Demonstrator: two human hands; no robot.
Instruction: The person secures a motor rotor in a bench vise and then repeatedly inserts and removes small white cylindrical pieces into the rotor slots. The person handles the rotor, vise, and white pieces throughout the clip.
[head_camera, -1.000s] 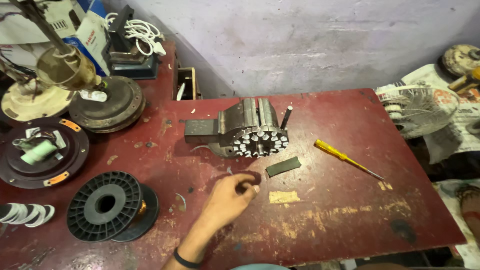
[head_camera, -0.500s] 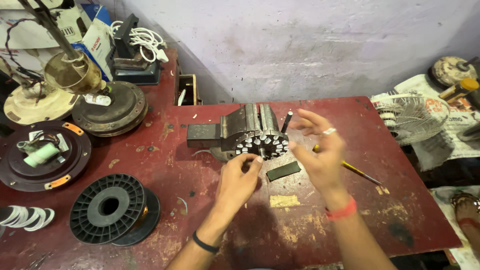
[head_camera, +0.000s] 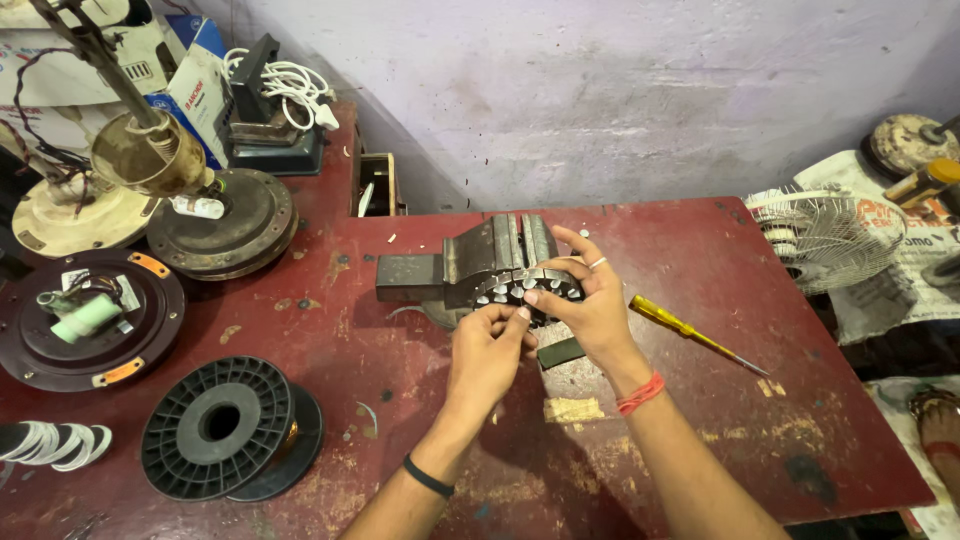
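Left hand (head_camera: 487, 352): fingertips pinched at the slotted stator (head_camera: 528, 287) near the worktop's (head_camera: 700, 440) far edge.
Right hand (head_camera: 592, 303): fingers curled, gripping the stator's right side.

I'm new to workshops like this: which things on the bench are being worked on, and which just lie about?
In hand:
left hand
right hand
slotted metal core
bench vise

Lying about:
yellow screwdriver
black spool
fan guard
dark flat strip

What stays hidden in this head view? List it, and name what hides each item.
- Stator front: covered by the left hand and right hand, so whatever the fingertips pinch cannot be made out.
- Dark strip: partly under the right hand.
- Coils: cut off by the left edge.
- Box contents: too small and dark.
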